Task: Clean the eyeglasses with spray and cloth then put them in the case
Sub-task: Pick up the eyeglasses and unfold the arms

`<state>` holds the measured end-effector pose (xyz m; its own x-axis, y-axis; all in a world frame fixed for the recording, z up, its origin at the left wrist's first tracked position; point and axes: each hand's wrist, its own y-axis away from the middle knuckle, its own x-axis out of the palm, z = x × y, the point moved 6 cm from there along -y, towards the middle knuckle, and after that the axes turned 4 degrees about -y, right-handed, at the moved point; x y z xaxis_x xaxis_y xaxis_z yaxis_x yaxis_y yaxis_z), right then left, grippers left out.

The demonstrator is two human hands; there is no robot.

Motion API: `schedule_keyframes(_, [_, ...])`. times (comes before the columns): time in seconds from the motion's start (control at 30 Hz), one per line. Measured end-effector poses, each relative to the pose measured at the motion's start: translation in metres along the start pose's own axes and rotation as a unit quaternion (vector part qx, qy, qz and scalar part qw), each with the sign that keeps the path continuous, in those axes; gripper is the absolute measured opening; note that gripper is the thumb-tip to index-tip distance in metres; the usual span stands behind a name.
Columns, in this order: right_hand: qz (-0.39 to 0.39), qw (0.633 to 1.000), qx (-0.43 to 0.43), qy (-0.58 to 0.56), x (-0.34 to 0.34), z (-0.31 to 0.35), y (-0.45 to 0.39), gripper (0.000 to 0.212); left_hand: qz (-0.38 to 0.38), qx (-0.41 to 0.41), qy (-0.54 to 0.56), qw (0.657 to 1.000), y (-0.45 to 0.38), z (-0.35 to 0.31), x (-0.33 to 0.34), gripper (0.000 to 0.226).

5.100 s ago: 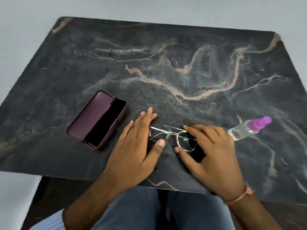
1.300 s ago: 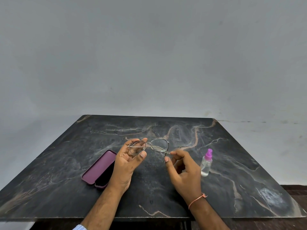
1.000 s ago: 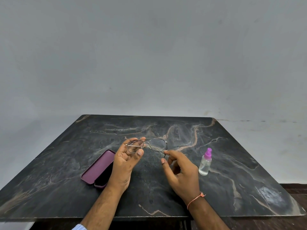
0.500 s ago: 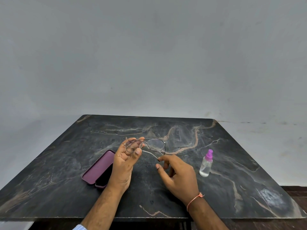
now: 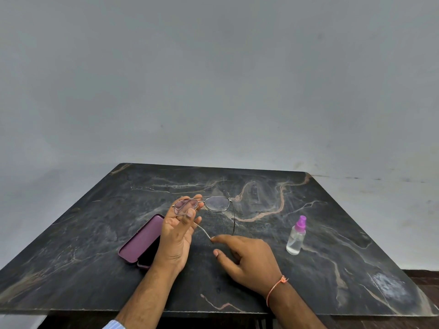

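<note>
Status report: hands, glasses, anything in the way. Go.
Left hand pinching eyeglasses by one lens, held above table. Right hand open, fingertip at a temple tip. Spray bottle upright, case open. No cloth visible.

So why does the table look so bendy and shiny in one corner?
Head view: the wide lens stretches the table, so its edges splay outward; the pale patch at its near right corner is light glare; the glasses and spray bottle look sharp, not blurred.
</note>
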<state>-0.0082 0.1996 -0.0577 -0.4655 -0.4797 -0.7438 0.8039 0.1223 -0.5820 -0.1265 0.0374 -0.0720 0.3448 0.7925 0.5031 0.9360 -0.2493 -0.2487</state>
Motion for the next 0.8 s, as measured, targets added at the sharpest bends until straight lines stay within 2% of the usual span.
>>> schedule_keyframes(0.23, [0.014, 0.996, -0.068, 0.058, 0.010, 0.005, 0.000, 0.036, -0.011, 0.000, -0.006, 1.000, 0.003, -0.004, 0.001, 0.083])
schedule_keyframes(0.37, [0.012, 0.996, -0.070, 0.048, 0.011, 0.003, 0.000, 0.037, -0.016, 0.010, -0.029, 0.999, 0.003, -0.002, -0.001, 0.039])
schedule_keyframes(0.43, [-0.022, 0.999, -0.046, 0.015, 0.004, 0.001, 0.000, 0.035, -0.012, 0.015, -0.041, 0.999, 0.003, 0.000, -0.001, 0.036])
schedule_keyframes(0.5, [-0.089, 0.995, -0.004, -0.040, -0.007, -0.005, 0.001, 0.033, -0.005, 0.020, -0.052, 0.998, 0.003, -0.001, 0.001, 0.039])
schedule_keyframes(0.6, [-0.173, 0.965, 0.079, -0.178, -0.021, -0.021, 0.003, 0.035, 0.013, 0.034, -0.086, 0.996, 0.006, -0.002, 0.007, 0.051])
schedule_keyframes(0.7, [-0.176, 0.930, 0.132, -0.296, -0.023, -0.031, 0.002, 0.050, 0.042, 0.040, -0.120, 0.991, 0.010, -0.001, 0.015, 0.054])
schedule_keyframes(0.8, [-0.158, 0.913, 0.142, -0.349, -0.020, -0.034, 0.000, 0.066, 0.063, 0.049, -0.133, 0.988, 0.013, -0.004, 0.021, 0.057])
